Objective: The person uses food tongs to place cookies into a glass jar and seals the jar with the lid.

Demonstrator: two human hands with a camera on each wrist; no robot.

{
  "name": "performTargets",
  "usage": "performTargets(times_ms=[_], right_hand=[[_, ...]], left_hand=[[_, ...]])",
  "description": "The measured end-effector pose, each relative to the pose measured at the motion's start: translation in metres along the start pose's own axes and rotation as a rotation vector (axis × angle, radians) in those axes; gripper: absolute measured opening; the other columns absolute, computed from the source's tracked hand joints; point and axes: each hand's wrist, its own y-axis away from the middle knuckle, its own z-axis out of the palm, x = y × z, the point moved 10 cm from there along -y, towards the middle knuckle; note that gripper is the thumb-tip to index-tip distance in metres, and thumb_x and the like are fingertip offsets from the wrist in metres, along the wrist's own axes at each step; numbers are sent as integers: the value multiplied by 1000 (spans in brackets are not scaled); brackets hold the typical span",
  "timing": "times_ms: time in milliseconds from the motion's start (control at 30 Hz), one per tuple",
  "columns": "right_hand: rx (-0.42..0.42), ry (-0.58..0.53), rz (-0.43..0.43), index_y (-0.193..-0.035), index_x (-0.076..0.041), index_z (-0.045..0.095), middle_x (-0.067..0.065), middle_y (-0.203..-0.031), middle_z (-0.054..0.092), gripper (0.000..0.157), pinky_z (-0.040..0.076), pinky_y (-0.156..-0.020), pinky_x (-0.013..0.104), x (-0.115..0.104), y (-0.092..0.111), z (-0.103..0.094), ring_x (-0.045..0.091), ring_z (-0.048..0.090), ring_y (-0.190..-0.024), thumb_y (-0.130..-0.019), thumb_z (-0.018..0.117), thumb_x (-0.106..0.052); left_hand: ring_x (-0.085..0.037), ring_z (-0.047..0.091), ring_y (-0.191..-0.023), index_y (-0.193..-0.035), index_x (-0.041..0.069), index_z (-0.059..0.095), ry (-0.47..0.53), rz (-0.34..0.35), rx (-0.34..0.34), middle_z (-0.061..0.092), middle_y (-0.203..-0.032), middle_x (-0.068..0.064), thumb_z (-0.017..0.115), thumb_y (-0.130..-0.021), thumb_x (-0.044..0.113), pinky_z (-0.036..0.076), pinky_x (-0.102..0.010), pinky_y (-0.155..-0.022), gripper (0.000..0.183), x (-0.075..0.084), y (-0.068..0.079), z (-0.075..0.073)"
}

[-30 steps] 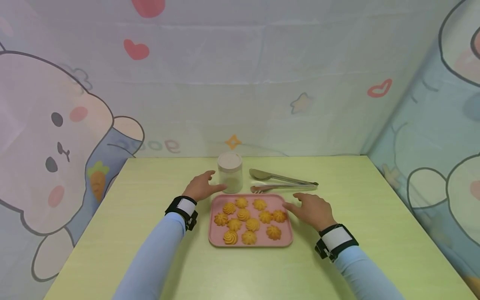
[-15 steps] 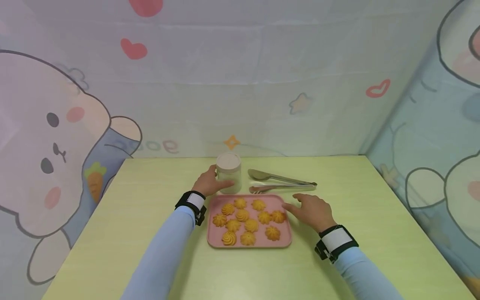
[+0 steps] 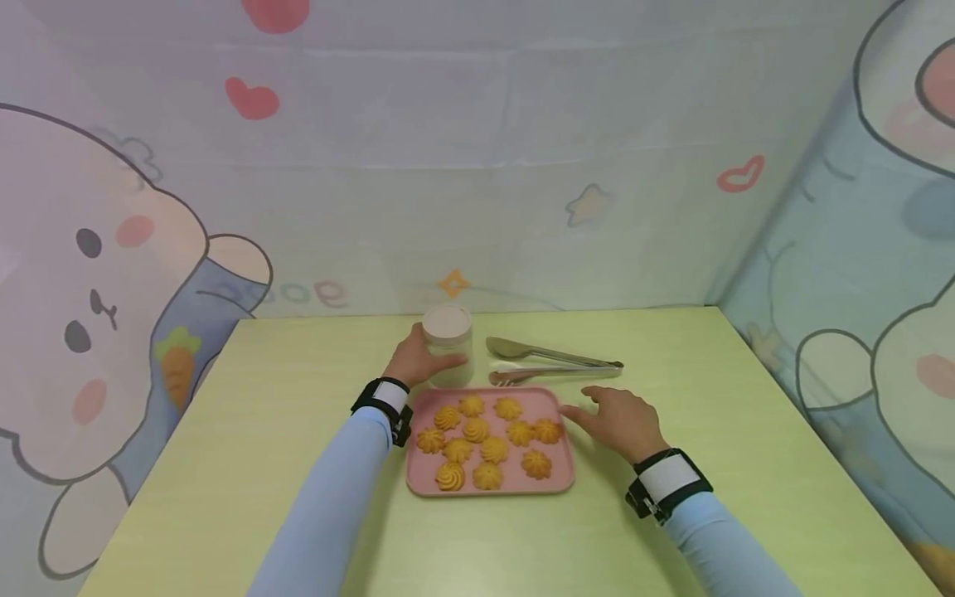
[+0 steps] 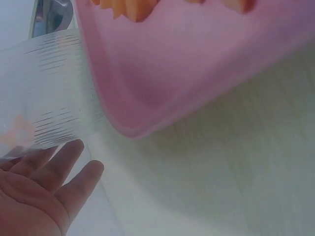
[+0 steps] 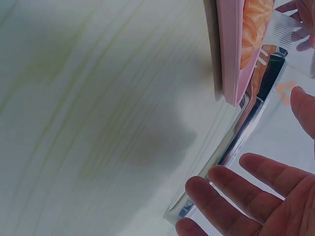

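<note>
A clear jar (image 3: 451,371) with a pale lid (image 3: 447,323) stands upright behind the pink tray's left part. My left hand (image 3: 419,358) grips it from the left, thumb across its front and fingers at the far side. In the left wrist view the left hand's fingers (image 4: 64,169) show beside the clear wall. My right hand (image 3: 619,421) is held just right of the pink tray (image 3: 515,485), thumb near its edge and fingers spread, holding nothing. Several swirled butter cookies (image 3: 488,475) lie on the tray.
Metal serving tongs (image 3: 567,366), one arm spoon-shaped and the other fork-tipped, lie behind the tray, right of the jar. The light green table (image 3: 298,365) ends at the back against a printed cloth (image 3: 522,182).
My left hand has moved right onto the jar and its thumb now lies over the front. The right hand stays beside the tray. The whole view shifts slightly.
</note>
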Motion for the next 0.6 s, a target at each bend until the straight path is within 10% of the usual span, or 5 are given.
performTargets(times_ms=[600], right_hand=[[0, -7, -4, -122, -2, 64, 19, -98, 75, 65, 54, -52, 45, -1, 3, 0, 34, 67, -79, -86, 58, -56]], left_hand=[[-36, 50, -118, -142, 1, 32, -17, 28, 37, 51, -134, -23, 82, -68, 42, 42, -53, -100, 98, 16, 2, -9]])
